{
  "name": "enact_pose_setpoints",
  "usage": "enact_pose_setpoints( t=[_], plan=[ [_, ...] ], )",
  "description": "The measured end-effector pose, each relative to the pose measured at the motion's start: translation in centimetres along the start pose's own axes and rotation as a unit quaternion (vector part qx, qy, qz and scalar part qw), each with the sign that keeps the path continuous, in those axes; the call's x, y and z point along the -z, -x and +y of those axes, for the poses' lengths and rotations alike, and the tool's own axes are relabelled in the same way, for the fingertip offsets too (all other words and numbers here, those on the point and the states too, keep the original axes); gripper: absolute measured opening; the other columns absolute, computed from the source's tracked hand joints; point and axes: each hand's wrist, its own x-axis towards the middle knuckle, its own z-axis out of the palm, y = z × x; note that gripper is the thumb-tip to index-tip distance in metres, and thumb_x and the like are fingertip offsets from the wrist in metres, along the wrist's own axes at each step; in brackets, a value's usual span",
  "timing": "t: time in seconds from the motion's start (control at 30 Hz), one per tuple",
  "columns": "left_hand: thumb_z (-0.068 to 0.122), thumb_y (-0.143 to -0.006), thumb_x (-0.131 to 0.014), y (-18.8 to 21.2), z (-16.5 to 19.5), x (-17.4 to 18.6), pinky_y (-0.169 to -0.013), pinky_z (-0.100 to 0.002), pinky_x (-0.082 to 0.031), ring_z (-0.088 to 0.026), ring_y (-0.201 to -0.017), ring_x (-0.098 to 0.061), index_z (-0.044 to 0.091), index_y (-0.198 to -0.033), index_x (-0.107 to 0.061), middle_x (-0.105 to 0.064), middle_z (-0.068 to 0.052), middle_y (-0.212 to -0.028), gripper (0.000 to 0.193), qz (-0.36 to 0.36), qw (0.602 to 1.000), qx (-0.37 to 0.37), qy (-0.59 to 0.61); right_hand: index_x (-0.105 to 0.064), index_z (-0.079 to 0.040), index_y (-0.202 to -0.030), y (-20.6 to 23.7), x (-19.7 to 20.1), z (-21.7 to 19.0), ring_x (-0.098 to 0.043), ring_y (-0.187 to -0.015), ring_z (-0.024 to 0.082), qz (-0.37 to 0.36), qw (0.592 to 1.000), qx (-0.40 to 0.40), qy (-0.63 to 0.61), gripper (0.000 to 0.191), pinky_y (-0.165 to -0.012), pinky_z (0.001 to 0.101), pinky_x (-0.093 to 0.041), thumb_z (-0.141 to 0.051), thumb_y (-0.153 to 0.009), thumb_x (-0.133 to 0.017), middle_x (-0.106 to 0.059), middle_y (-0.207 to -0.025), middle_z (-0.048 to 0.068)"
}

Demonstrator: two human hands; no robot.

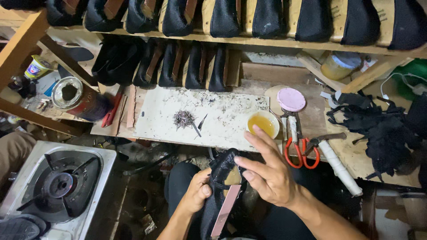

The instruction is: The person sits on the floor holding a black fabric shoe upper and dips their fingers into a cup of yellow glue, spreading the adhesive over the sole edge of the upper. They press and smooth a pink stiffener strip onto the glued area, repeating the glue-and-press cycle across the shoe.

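Cluttered wooden workbench (pixel 284 75) – surroundings only.

Upper shelf (pixel 267 42): row of black shoe uppers on lasts (pixel 267 18); second row of black shoes (pixel 178 66) standing below. On the bench: white board (pixel 155 111) bearing a pile of small nails (pixel 183 118); small bowl of yellow liquid (pixel 263 122) just beside its right edge; round pink lid (pixel 291 99) behind the bowl; orange-handled scissors (pixel 297 149) near a white roll (pixel 340 168); heap of black fabric scraps (pixel 382 129) to the right. At left – open metal can (pixel 71 94), red-handled tool (pixel 111 113), small printed cup (pixel 38 66). Lower left: single-burner gas stove (pixel 58 184).
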Motion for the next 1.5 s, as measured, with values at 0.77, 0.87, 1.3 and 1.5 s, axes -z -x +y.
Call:
enact_pose_setpoints(
  t=[0.77, 0.87, 1.3, 1.5],
  plan=[
    [0.05, -0.078, -0.074, 1.7, -2.5, 0.8, -0.087, -0.039, -0.061, -0.019, -0.103, -0.071, 0.009, -0.149, -0.045, -0.071, -0.005, -0.118, 0.087, 0.216, 0.925, 0.11, 0.292, -0.081, -0.002, -0.099, 2.1, -0.8, 12.2, -0.021, -0.148, 0.045, -0.135, 0.95, -0.178, 0.218, 0.054, -0.111, 0.0662, -0.022, -0.049, -0.073, -0.077, -0.041, -0.157, 0.02],
    [0.056, -0.08, -0.075, 1.9, -1.8, 0.0, -0.078, -0.038, -0.058, -0.02, -0.094, -0.067, 0.005, -0.157, -0.044, -0.071, -0.013, -0.121, 0.097, 0.202, 0.948, 0.076, 0.236, -0.081, -0.003, -0.095, 2.8, -0.6, 11.9, -0.029, -0.152, 0.041, -0.081, 0.961, -0.193, 0.182, 0.041, -0.121, 0.0585, -0.027, -0.042, -0.087, -0.071, -0.045, -0.158, 0.015],
    [0.045, -0.08, -0.074, 0.7, 0.5, -3.6, -0.112, -0.036, -0.044, -0.023, -0.129, -0.059, -0.006, -0.152, -0.044, -0.06, -0.017, -0.143, 0.093, 0.101, 0.98, 0.05, 0.161, -0.069, -0.01, -0.133, 3.5, -3.0, 1.1, -0.023, -0.155, 0.046, -0.057, 0.998, -0.011, 0.017, 0.043, -0.127, 0.0555, -0.021, -0.035, -0.1, -0.058, -0.028, -0.165, 0.022],
    [0.045, -0.08, -0.075, 0.9, 1.4, -4.2, -0.107, -0.034, -0.046, -0.022, -0.123, -0.062, -0.006, -0.153, -0.044, -0.063, -0.018, -0.138, 0.094, 0.085, 0.977, 0.069, 0.183, -0.069, -0.014, -0.135, 3.7, -2.4, 2.3, -0.019, -0.157, 0.047, -0.067, 0.997, -0.047, -0.005, 0.04, -0.128, 0.0551, -0.018, -0.031, -0.101, -0.054, -0.026, -0.168, 0.022]
  ],
)
